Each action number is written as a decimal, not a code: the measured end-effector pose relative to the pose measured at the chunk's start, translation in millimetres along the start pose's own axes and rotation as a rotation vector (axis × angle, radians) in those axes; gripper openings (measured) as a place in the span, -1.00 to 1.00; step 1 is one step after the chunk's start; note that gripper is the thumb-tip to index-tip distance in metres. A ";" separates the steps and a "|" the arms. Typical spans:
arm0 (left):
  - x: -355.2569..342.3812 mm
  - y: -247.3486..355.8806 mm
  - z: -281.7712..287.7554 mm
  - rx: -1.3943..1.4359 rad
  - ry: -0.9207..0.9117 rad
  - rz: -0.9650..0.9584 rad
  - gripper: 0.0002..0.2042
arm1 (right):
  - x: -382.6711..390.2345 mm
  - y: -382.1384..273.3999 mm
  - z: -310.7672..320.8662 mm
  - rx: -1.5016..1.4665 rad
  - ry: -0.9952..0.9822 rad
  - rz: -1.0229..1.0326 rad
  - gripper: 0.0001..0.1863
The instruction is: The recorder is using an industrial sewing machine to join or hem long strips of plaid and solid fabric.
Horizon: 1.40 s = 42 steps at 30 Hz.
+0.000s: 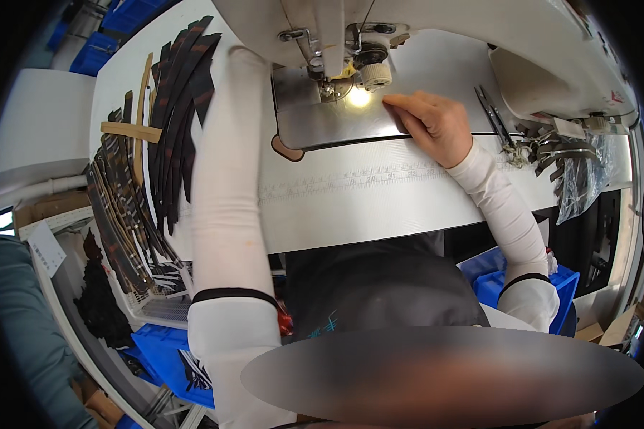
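My right hand (438, 127) hovers low over the metal plate (315, 123) of a sewing machine (436, 14), right of the presser foot (331, 89). Its thumb and forefinger are pinched together; anything between them is too small to make out. A lamp lights a bright spot just left of those fingertips. My left arm (229, 171), in a white sleeve, reaches forward past the plate's left side. The machine head hides my left hand. Beside that arm lies a fan of long dark strips (182, 93) with brownish marks.
More narrow strips (118, 207) hang off the table's left edge over a white basket (161, 309). A flat wooden piece (131, 131) lies across them. At right are dark long-bladed tweezers or snips (495, 118), thread scraps (516, 154) and a plastic bag (585, 182). Blue bins (166, 357) stand below.
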<state>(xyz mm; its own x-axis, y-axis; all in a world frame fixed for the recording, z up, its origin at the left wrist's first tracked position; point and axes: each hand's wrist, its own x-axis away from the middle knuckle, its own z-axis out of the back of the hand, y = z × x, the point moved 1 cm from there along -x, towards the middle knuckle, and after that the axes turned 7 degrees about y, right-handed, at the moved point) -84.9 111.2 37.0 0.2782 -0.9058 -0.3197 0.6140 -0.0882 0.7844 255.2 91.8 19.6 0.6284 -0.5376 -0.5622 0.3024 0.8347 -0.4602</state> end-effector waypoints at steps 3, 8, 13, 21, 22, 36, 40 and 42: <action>-11.5 -13.7 -9.8 0.320 0.112 0.110 -0.80 | -1.0 3.1 0.6 -0.011 0.009 -0.001 -0.73; -12.6 -25.1 3.0 0.808 0.380 0.282 -0.81 | -7.0 -2.6 -2.1 -0.075 -0.009 0.002 -0.76; 52.7 -1.5 47.5 0.973 0.471 0.228 -0.94 | -0.6 -7.6 3.4 -0.017 -0.059 -0.081 -0.87; 197.6 72.2 75.8 0.974 0.384 0.367 -0.80 | 12.6 -62.1 -30.5 -0.613 -0.162 -0.311 -0.73; 207.0 75.5 72.8 0.994 0.378 0.343 -0.79 | 12.6 -88.1 -42.8 -0.768 -0.156 -0.359 -0.66; 327.3 38.4 163.4 0.613 0.815 0.345 -0.85 | 89.5 -184.1 -155.6 -1.453 -1.086 -0.919 -0.76; 368.9 24.7 169.0 0.464 0.881 0.446 -0.85 | 101.7 -180.7 -178.3 -1.471 -1.213 -0.901 -0.77; 378.0 17.1 173.4 0.411 0.879 0.408 -0.81 | 105.8 -180.8 -183.1 -1.469 -1.256 -0.882 -0.76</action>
<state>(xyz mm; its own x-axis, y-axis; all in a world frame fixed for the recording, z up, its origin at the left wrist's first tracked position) -97.4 -304.6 21.8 0.9464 -0.2937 -0.1346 0.1010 -0.1266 0.9868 135.7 -137.8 -82.5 0.8839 0.2287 0.4080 0.4636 -0.5442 -0.6993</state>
